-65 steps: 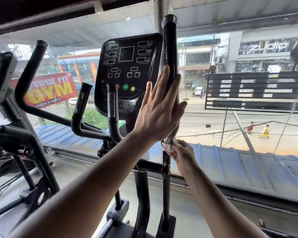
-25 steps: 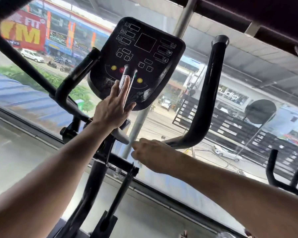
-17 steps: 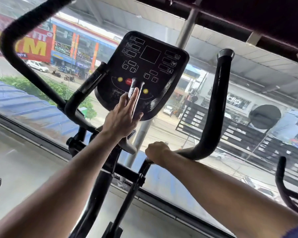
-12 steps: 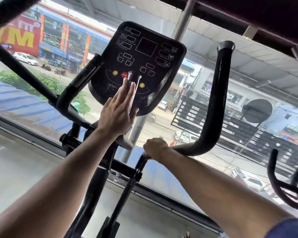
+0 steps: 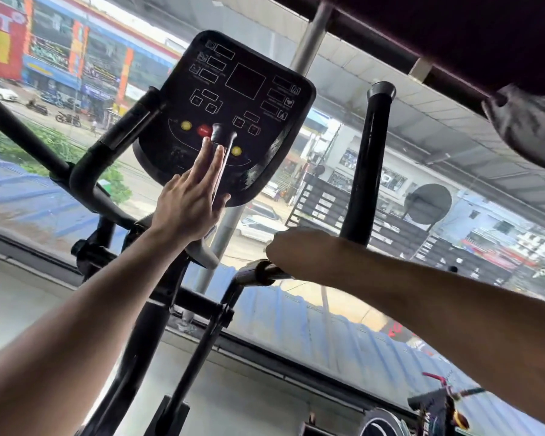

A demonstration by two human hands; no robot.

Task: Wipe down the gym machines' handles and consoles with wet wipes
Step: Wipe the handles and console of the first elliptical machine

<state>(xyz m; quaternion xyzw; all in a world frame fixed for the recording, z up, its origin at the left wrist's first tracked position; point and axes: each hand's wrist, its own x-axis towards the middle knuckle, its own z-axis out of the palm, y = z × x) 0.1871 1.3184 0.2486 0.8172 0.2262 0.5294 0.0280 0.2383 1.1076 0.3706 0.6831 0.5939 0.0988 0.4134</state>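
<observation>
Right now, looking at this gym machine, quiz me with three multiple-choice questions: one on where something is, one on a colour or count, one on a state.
1. Where do the left hand's fingers rest?
A. on the upright grip in front of the console
B. on the window glass
C. on the floor

2. How many yellow round buttons show on the console?
A. none
B. two
C. five

3. What is the right hand doing?
A. hanging free
B. lying flat on the console
C. gripping the lower bend of the right handle

Answers:
1 A: the left hand lies with straight fingers along the upright grip before the console.
2 B: one yellow button sits left of the red one, another to its right.
3 C: the right hand is curled round the right handle.
</observation>
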